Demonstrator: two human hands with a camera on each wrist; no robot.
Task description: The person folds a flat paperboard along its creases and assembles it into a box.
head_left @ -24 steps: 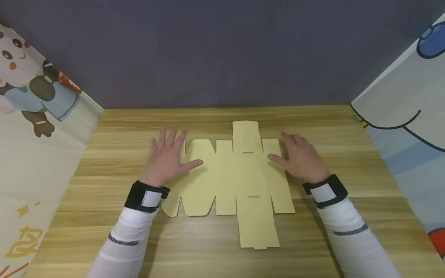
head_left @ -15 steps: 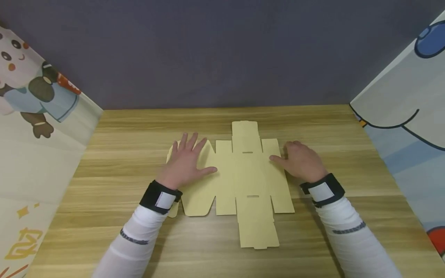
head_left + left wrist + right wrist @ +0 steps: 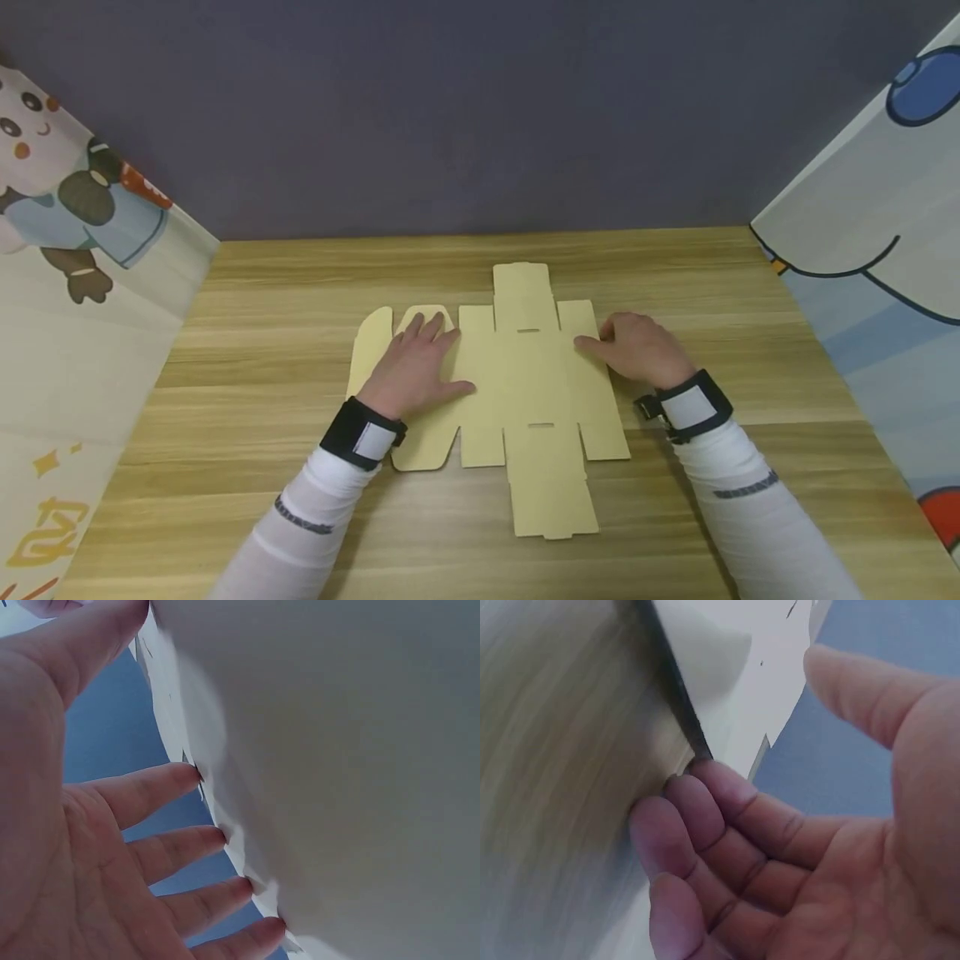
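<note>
A flat yellowish cardboard box blank lies unfolded on the table, with side flaps, slots and long end panels. My left hand rests on its left panels, fingers spread and fairly straight. In the left wrist view those fingertips touch the pale cardboard. At the blank's right edge is my right hand, its thumb over the right panel and its other fingers curled against the edge. The right wrist view shows the index fingertip at the cardboard edge; whether the thumb presses on the top cannot be told.
The wood-grain table extends around the blank on all sides. A dark wall panel stands behind it. Cartoon-printed sheets flank the table at left and right.
My left hand has moved right and slightly nearer across the blank's left panels. The fingers of my right hand have curled in at the right edge. The blank has shifted slightly left in view.
</note>
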